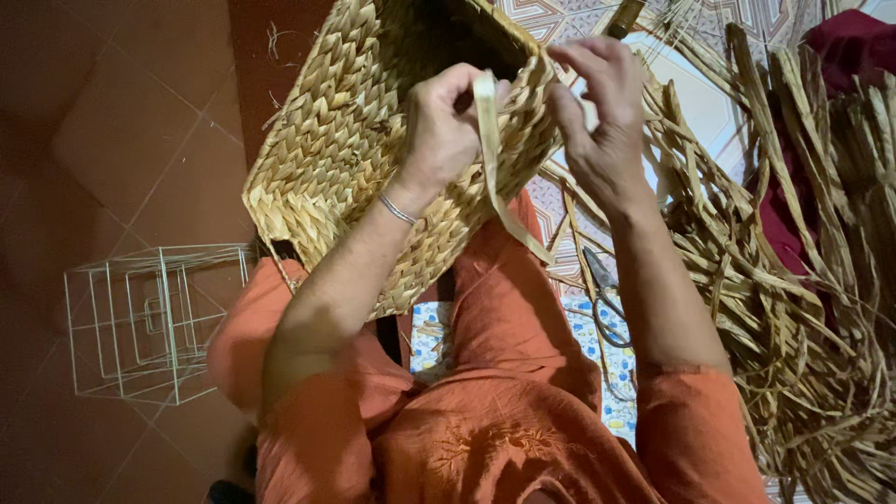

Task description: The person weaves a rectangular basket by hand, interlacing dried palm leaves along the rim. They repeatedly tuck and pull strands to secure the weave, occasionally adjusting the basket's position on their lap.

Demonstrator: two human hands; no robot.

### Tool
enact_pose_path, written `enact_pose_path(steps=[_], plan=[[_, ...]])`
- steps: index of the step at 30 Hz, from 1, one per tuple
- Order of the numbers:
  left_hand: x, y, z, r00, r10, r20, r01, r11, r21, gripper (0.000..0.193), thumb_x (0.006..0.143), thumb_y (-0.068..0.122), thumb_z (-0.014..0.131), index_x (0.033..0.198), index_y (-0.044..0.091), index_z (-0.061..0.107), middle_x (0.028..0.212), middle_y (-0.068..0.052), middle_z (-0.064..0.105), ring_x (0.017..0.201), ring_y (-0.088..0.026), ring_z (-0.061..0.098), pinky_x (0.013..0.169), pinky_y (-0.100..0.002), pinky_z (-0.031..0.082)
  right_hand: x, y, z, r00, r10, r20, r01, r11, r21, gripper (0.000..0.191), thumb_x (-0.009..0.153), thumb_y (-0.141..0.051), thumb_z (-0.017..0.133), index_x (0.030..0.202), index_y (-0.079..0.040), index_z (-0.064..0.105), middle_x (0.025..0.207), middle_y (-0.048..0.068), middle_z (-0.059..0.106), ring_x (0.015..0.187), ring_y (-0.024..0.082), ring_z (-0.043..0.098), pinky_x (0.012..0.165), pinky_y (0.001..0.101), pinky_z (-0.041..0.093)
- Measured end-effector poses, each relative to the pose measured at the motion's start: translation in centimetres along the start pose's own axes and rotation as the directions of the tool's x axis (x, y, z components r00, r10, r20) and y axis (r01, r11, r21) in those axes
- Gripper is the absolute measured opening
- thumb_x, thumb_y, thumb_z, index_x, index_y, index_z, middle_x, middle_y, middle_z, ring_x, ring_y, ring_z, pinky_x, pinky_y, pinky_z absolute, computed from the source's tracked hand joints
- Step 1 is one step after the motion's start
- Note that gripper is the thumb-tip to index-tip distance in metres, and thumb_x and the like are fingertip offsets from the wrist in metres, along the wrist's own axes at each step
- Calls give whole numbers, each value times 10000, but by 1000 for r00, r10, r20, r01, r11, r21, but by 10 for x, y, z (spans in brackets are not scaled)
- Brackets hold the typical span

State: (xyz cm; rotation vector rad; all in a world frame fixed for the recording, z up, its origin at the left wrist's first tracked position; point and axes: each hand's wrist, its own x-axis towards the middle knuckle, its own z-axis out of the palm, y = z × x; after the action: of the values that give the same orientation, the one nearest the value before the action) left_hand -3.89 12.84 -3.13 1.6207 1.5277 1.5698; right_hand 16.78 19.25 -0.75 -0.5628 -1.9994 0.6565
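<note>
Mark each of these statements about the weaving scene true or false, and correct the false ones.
1. The left hand pinches a flat pale strip against the woven basket. True.
2. The right hand holds a pair of scissors. False: the scissors lie on the patterned mat by the person's leg, and the right hand works at the basket's rim.
3. A wire frame stands on the red tiled floor beside the person. True.
4. The basket is made of blue plastic. False: it is plaited from tan dried fibre.
5. A heap of loose dried strands lies on the right-hand side. True.
6. The left wrist is bare. False: it wears a thin bangle.
</note>
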Motion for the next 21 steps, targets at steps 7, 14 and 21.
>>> enact_pose_path(steps=[7, 14, 21], plan=[[16, -4, -16, 903, -429, 3, 416, 874, -249, 116, 966, 129, 635, 960, 81, 740, 857, -31, 746, 703, -58, 664, 530, -219, 504, 28, -9, 13, 992, 40, 117, -45, 998, 40, 225, 1033, -204, 793, 1232, -120, 731, 1381, 152, 602, 1320, 306, 582, 1169, 478, 495], [30, -23, -77, 874, -483, -61, 365, 733, -573, 153, 1004, 126, 641, 1018, 23, 754, 910, -65, 737, 639, -74, 552, 493, -210, 448, 16, 8, 18, 994, 55, 94, -49, 997, -62, 147, 1069, -184, 771, 1157, -108, 682, 1375, 126, 611, 1327, 266, 596, 1141, 457, 546], [45, -68, -155, 862, -485, -150, 184, 574, -798, 152, 1025, 94, 635, 921, -11, 664, 859, -122, 676, 749, -234, 697, 719, -404, 646, 12, 19, 16, 994, 15, 107, -20, 999, 45, 235, 1058, -217, 811, 1235, -115, 695, 1413, 132, 559, 1361, 266, 566, 1157, 461, 554]])
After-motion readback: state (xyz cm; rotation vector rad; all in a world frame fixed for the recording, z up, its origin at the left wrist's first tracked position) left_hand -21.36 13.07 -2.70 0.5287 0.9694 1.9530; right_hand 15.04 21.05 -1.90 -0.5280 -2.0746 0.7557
